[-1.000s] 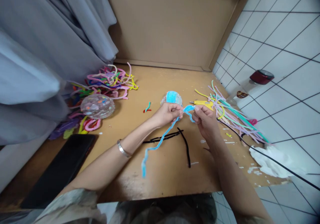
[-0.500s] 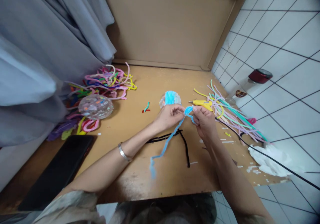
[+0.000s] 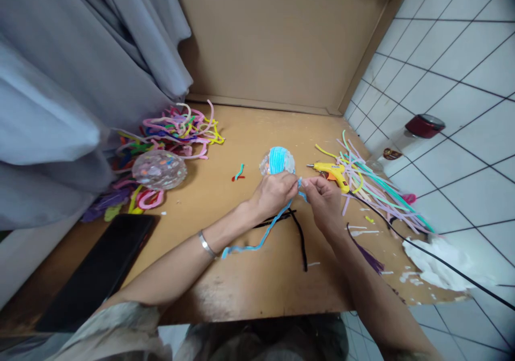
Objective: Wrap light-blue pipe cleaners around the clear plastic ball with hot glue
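Between my two hands is a blue pipe cleaner, bent at its upper end, with a long tail trailing down to the left above the table. My left hand pinches it from the left, fingers closed. From the right, my right hand grips the same bent part between thumb and fingertips. Just beyond my left hand sits a clear speckled ball with a light blue band wrapped over it, its lower part hidden by the hand. A yellow glue gun lies right behind my right hand.
Black pipe cleaners lie below my hands. Colourful pipe cleaners are heaped at left beside another clear ball and a black phone. More pipe cleaners, a jar, white tissue and the glue gun's cord occupy the right.
My hands have drawn closer together, and my left hand has turned over the bent part. The blue tail has swung left and up. The view has shifted slightly.
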The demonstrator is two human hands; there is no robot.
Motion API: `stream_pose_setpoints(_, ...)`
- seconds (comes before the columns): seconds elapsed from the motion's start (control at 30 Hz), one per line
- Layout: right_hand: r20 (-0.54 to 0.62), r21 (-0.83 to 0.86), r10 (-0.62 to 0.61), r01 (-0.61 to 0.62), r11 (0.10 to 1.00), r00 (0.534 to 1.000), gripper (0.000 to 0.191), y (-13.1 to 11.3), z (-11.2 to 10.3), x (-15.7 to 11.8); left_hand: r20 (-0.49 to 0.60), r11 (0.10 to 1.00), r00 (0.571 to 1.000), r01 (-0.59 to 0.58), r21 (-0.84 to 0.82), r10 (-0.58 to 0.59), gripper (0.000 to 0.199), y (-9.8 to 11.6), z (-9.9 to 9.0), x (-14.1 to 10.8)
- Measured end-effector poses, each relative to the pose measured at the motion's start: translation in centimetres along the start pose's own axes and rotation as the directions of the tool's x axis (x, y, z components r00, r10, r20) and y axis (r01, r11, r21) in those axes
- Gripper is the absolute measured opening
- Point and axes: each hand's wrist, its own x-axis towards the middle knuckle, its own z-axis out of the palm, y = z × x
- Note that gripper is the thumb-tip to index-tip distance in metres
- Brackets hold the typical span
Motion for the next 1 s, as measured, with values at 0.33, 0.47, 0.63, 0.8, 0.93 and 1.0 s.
stream_pose_setpoints(0.33, 0.109, 0.281, 0.174, -0.198, 0.939, 0.979, 0.027, 0.9, 0.0, 0.2, 0.028, 0.913, 0.974, 0.222, -0.342, -0.227, 0.026, 1.2, -0.5, 0.3)
stream_pose_setpoints(0.47, 0.312, 0.438, 0.258, -0.379, 0.815, 0.914, 0.039, 0.1, -0.1, 0.5, 0.21, 0.75, 0.914, 0.404, -0.524, -0.346, 0.02, 1.4, -1.1, 0.7)
stream_pose_setpoints(0.63, 0.406, 0.519, 0.277, -0.469, 0.715, 0.871, 0.042, -0.9, 0.0, 0.5, 0.286, 0.623, 0.88, 0.472, -0.624, -0.38, 0.015, 1.2, -1.4, 1.1)
stream_pose_setpoints(0.8, 0.405, 0.546, 0.239, -0.443, 0.711, 0.883, 0.036, -1.2, -0.4, 0.6, 0.439, 0.292, 0.816, 0.554, -0.78, -0.376, 0.019, 1.2, -1.6, 1.4)
stream_pose_setpoints(0.93, 0.304, 0.554, 0.242, -0.377, 0.742, 0.922, 0.037, -1.4, -0.3, 0.7, 0.569, 0.13, 0.762, 0.627, -0.768, -0.309, 0.023, 1.5, -1.6, 1.3)
stream_pose_setpoints(1.0, 0.255, 0.552, 0.255, -0.357, 0.753, 0.933, 0.034, -1.5, -0.2, 0.6, 0.61, 0.109, 0.737, 0.659, -0.744, -0.292, 0.025, 1.7, -1.4, 1.1)
